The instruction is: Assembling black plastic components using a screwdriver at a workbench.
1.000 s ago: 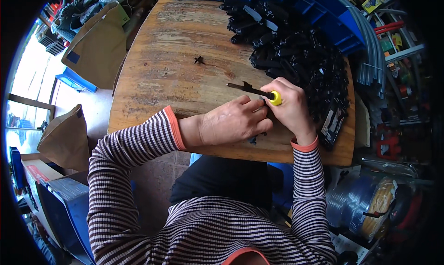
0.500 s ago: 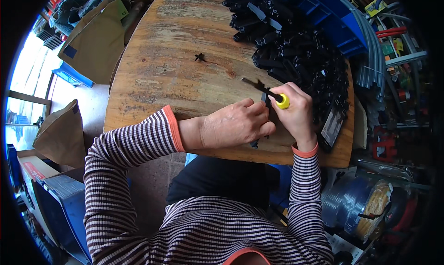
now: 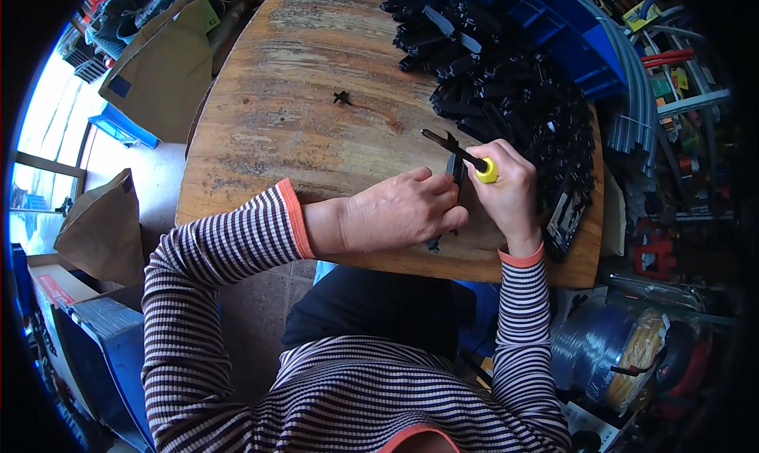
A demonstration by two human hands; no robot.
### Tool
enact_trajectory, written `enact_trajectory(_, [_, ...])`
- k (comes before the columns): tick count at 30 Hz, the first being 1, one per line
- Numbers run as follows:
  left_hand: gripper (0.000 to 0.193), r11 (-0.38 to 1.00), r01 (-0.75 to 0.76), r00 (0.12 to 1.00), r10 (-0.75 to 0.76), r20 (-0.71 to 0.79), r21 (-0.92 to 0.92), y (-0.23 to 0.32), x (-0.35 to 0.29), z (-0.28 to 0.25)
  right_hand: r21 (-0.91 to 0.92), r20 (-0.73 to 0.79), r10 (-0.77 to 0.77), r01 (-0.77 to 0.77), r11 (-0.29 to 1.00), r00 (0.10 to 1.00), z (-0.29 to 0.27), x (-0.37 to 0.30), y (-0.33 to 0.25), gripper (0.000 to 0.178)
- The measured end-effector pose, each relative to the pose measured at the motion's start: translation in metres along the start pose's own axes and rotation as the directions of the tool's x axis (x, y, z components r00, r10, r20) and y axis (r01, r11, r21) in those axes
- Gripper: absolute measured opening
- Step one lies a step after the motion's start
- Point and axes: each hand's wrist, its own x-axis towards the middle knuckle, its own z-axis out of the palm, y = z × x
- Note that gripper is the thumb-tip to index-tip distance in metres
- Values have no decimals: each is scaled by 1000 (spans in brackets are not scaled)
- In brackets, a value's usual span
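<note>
My left hand (image 3: 407,208) is closed at the near part of the wooden table (image 3: 292,81), gripping a long black plastic part (image 3: 456,168). The part's upper end shows between my hands, and most of it is hidden under my fingers. My right hand (image 3: 507,186), just to the right, is closed round a yellow-handled tool (image 3: 488,170). Its dark, narrow shaft points up and left above the table, apart from the wood. The exact kind of tool does not show. A small black cross-shaped piece (image 3: 341,97) lies alone farther up the table.
A heap of black plastic parts (image 3: 506,89) covers the table's right side, against a blue crate (image 3: 565,34) at the back. Grey tubing (image 3: 632,97) hangs beyond the right edge. Paper bags (image 3: 162,73) stand left of the table, and wrapped spools (image 3: 601,346) sit at lower right.
The tool in my right hand has tilted slightly and shifted a little to the right, so its shaft shows at another angle. My left hand has hardly moved.
</note>
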Motion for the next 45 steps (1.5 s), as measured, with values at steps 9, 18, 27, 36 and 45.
enact_trajectory(9, [26, 1000, 5, 1000, -5, 16, -7, 0, 0, -1, -52, 58, 1, 2, 999, 998, -1, 1, -8, 19])
enact_trajectory(18, [26, 1000, -5, 1000, 5, 31, 4, 0, 0, -3, 639, -287, 311, -60, 767, 906, -28, 39, -23, 13])
enact_trajectory(27, [23, 992, -104, 976, 116, -183, 75, -11, 6, -4, 553, -395, 374, -108, 826, 839, -30, 26, -9, 16])
enact_trajectory(36, [21, 928, 197, 930, -279, -238, -317, -67, 11, -33, -270, -35, 409, -402, 875, 912, -14, -18, 10, 17])
enact_trajectory(45, [27, 693, 243, 428, -705, -566, -679, -261, 75, -197, -220, -11, 377, -370, 903, 926, -8, -16, -3, 21])
